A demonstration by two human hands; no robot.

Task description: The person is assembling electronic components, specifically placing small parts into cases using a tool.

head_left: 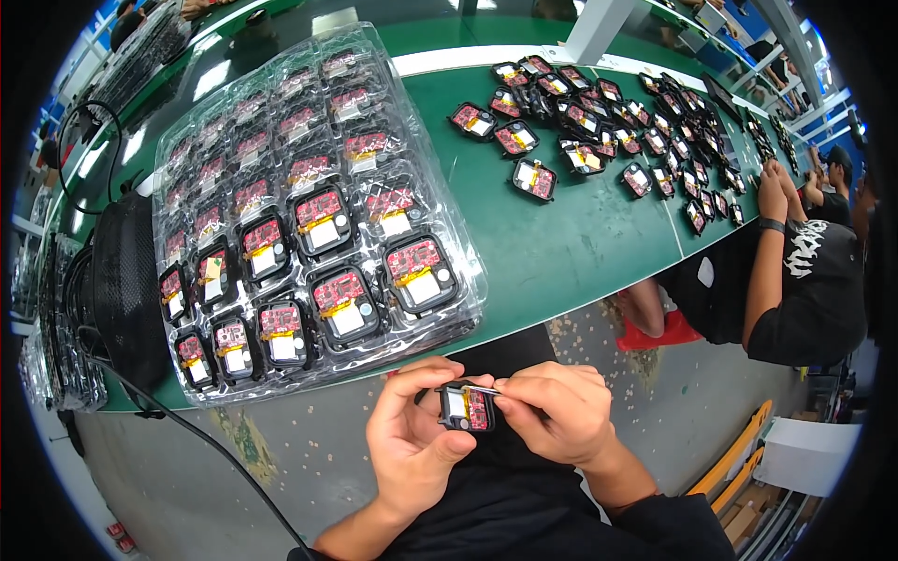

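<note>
Currently, 1 small black plastic housing with rounded corners point(454, 404), fitted with a red circuit board, a white rectangular pad and a strip of yellow tape, is held above the lap, just off the near edge of the green worktop point(543, 271). Its long axis runs roughly left to right, dipping slightly at the right; the board end points right, the pad end left, and the open face is turned upward.

The left hand point(409, 447) has its grip closed around the housing, the thumb at the near side and the index finger curled along the far side. The right hand point(561, 411) has its grip pinched between thumb and forefinger on a thin, slender metallic tool point(484, 389), which lies crosswise over the far side of the housing; whether its tip touches cannot be told.

On the left part of the worktop, a clear moulded plastic tray point(440, 201) reaches the near edge. Similar black housings sit in it, their long axes running near to far, with white pads toward the near edge. Toward the far right corner lies a loose cluster of black housings point(533, 179), pointing various ways.
</note>
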